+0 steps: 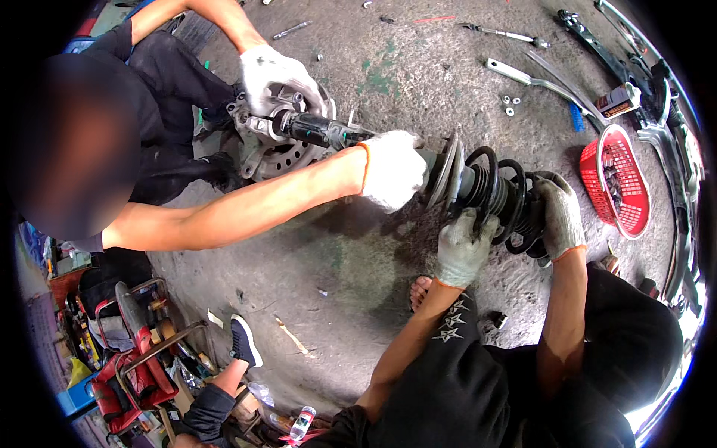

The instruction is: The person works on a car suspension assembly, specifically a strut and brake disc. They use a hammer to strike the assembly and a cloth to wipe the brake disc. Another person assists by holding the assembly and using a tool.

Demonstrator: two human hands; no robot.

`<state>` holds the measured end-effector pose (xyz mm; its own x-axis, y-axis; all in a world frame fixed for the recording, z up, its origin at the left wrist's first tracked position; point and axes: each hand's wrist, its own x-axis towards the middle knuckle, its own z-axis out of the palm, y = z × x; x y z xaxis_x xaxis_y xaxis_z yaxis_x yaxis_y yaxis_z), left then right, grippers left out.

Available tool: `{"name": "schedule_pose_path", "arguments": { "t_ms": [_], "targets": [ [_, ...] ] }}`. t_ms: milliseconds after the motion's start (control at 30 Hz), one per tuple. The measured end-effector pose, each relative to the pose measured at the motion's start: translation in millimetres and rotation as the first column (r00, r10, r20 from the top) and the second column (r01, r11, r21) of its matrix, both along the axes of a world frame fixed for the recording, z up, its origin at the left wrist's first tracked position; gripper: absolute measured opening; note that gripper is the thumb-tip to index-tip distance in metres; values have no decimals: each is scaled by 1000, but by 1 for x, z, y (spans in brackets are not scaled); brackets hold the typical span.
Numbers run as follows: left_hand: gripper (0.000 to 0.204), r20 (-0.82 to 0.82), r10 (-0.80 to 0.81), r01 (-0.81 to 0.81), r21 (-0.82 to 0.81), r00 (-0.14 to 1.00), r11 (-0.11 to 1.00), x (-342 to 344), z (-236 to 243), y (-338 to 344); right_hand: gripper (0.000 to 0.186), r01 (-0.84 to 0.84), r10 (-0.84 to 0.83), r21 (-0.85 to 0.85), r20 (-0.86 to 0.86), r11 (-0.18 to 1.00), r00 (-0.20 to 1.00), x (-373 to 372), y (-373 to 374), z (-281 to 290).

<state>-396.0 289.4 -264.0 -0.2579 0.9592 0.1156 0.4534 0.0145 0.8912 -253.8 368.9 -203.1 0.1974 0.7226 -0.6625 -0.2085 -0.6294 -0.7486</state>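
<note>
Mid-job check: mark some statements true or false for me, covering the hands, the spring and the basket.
1. The person's left hand touches the black coil spring. True.
2. The right hand is bare. False: it wears a glove with an orange edge.
3. The red basket is left of the spring. False: it is to the right.
4. In the picture, a co-worker's gloved hand is between spring and brake disc. True.

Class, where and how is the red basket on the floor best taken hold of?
Probably by the rim of the red basket, from above, one hand at each end of its long shape: the open top lets a grip hook over the edge, and small parts inside favour a level lift. The nearer right hand is on the spring strut.
</note>
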Motion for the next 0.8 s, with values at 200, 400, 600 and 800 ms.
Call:
{"name": "schedule_pose_path", "arguments": {
  "t_ms": [200, 400, 600, 800],
  "targets": [
    [28, 293, -20, 55, -113, 956, 992, 2, 22, 17, 16, -15, 17, 30, -49, 999, 999, 2, -4, -7],
    [28, 327, 51, -26, -81, 944, 996, 8, 16, 22, 9, 65, -41, 123, -187, 990, 981, 0, -18, -9],
    [26, 286, 44, -10, -118, 957, 993, 6, 34, 20, 6, 85, -68, 81, -198, 993, 978, -2, -24, 0],
    [24, 380, 84, -19, -171, 921, 985, 6, 48, 14, 5, 56, -36, 109, -177, 992, 984, 0, -34, 9]
  ]
}}
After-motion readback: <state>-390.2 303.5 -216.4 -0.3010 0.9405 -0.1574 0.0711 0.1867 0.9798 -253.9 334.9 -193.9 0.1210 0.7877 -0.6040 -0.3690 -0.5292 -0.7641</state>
